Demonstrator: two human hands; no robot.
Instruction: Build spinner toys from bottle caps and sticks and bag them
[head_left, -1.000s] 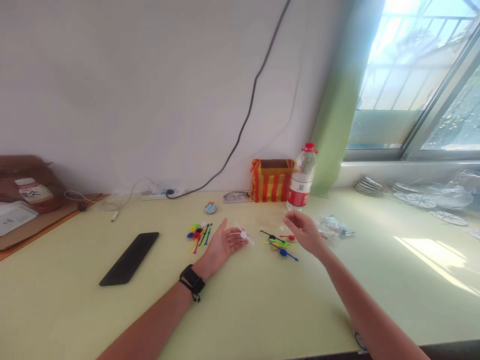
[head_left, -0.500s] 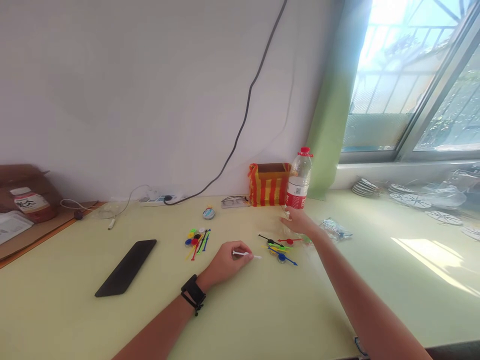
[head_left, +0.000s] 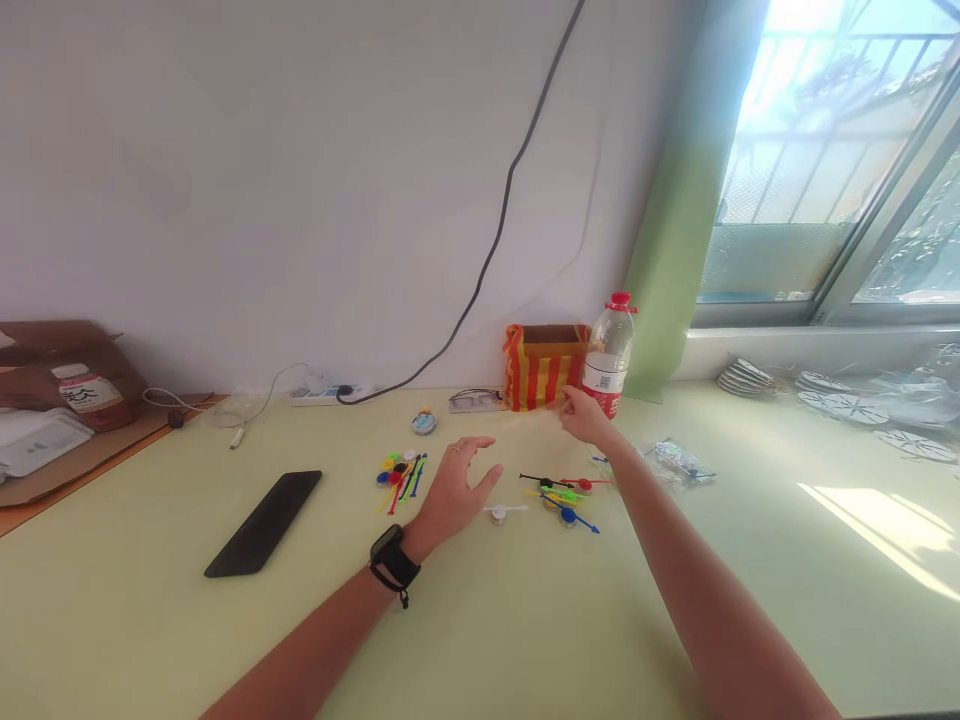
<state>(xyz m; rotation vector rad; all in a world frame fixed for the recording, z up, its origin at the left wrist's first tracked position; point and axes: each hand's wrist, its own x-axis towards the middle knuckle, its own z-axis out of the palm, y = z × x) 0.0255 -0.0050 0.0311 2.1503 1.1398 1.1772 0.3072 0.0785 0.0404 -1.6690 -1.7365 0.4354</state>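
Note:
My left hand is open, thumb and fingers apart, just above the table and holding nothing. Close to its thumb lies a white arrow spinner with a round base. My right hand reaches far forward, its fingers bunched together at the front of the striped box and beside the plastic bottle. Whatever it pinches, if anything, is hidden. Between my arms lie several coloured spinners, among them a blue arrow spinner and a black one. Left of my left hand sits a pile of coloured caps and loose arrows.
A black slab lies at the left. Behind are a small round tin, glasses and a power strip. Clear plastic packets lie beyond my right forearm, and white patterned discs near the window.
My left hand has let go of the white arrow spinner, which now rests on the table, and its fingers have spread. My right hand has moved up towards the striped box and its fingers have closed together.

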